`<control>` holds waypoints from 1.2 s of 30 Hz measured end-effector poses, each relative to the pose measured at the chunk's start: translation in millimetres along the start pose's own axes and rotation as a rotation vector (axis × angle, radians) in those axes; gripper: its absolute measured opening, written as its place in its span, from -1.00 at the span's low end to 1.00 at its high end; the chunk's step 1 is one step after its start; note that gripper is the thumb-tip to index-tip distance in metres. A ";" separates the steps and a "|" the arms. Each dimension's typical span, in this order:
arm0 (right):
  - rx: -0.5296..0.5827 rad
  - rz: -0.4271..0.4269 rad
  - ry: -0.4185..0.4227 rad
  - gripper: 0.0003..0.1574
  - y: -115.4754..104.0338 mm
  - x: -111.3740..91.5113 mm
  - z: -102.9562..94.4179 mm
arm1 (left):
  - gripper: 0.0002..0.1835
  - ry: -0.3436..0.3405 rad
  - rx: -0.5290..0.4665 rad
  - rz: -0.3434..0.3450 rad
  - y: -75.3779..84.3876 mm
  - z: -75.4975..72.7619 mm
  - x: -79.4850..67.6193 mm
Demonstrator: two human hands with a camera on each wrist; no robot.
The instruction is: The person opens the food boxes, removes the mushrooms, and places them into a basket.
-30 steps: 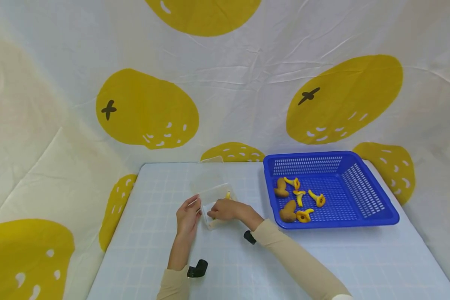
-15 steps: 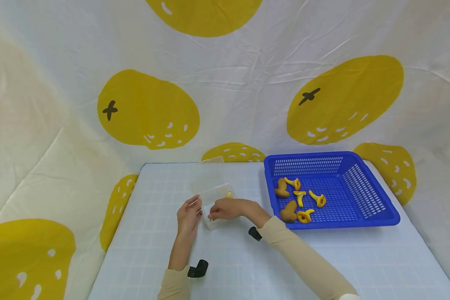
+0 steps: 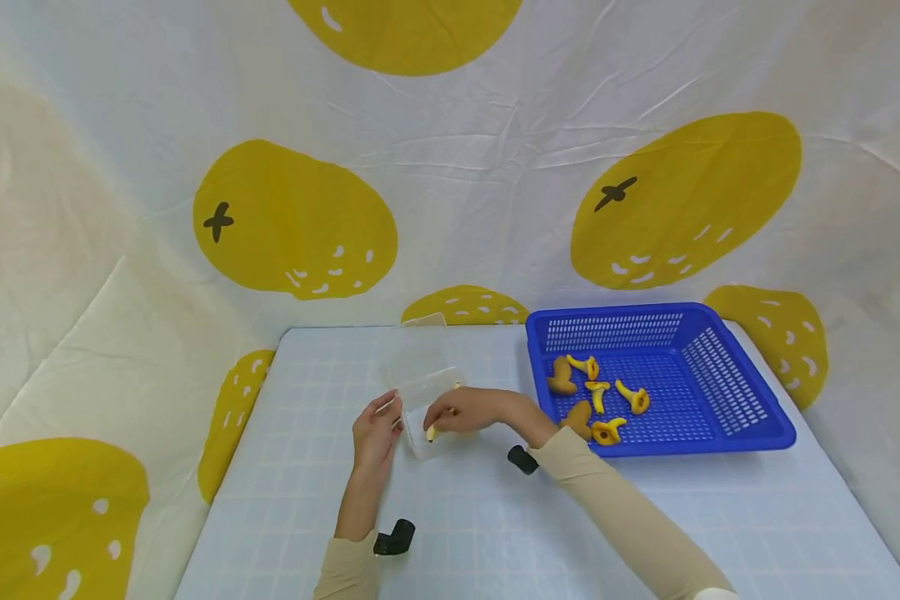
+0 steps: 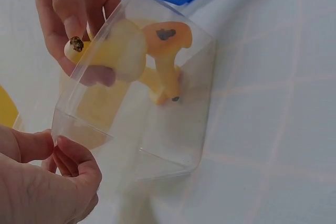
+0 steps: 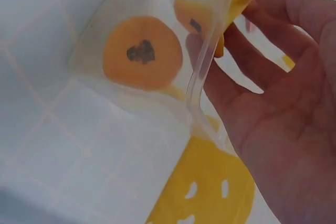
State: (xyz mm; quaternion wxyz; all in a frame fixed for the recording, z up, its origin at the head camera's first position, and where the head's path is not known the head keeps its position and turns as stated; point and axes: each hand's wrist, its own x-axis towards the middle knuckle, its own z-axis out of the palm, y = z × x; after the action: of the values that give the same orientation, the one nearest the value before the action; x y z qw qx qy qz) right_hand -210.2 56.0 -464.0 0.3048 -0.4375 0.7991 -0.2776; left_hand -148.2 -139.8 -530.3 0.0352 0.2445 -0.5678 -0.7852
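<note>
A clear plastic box (image 4: 173, 140) with its lid raised stands on the table. My left hand (image 3: 376, 433) pinches the box's near-left rim between thumb and fingers. Over the box mouth, my right hand (image 3: 467, 410) holds a yellow chanterelle mushroom (image 3: 431, 433); its dark-tipped stem end shows at the rim in the left wrist view, while the fingers hide part of it. Inside the box lies a chanterelle with an orange cap (image 4: 173, 38), seen through the wall. In the right wrist view, an orange cap (image 5: 123, 61) with a dark centre shows through the plastic.
To the right sits a blue perforated basket (image 3: 753, 442). At its left side lie several yellow chanterelles (image 3: 634, 398) and two brown mushrooms (image 3: 562, 377). The clear lid (image 3: 414, 350) extends behind the box, towards a fruit-patterned cloth (image 3: 487, 208) at the table's back edge.
My right hand has shifted slightly up and right within the box mouth, and the held chanterelle's stem end now shows below its fingers. My left hand stays on the rim.
</note>
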 end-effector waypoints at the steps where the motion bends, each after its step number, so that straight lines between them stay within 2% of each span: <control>1: -0.007 -0.008 0.005 -0.68 0.6 -1.7 -0.6 | -0.59 0.002 0.005 -0.002 0.0 -0.1 0.1; 5: -0.030 -0.063 0.044 -0.70 3.3 -6.6 -2.0 | -0.58 0.006 0.018 -0.011 -0.2 -0.2 0.5; 10: -0.010 -0.081 0.118 -0.74 5.3 -14.0 -3.6 | -0.58 0.007 0.026 -0.015 -0.4 0.1 0.6; 16: 0.046 -0.121 0.228 -0.77 10.4 -29.4 -8.2 | -0.59 0.007 0.036 -0.009 -0.4 0.6 0.3; 21: 0.113 -0.135 0.303 -0.71 14.4 -44.7 -15.0 | -0.59 0.003 0.022 -0.003 0.1 0.0 -0.6; 36: 0.136 0.017 0.525 -0.68 30.3 -85.8 -30.1 | -0.59 -0.001 0.011 -0.003 -0.5 -0.1 0.6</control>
State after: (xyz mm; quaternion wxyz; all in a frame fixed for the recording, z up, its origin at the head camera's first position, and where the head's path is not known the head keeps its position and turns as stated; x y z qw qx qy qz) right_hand -211.3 149.9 -444.7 0.1182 -0.3225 0.8340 -0.4318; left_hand -148.5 -139.9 -531.0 0.0323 0.2450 -0.5716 -0.7824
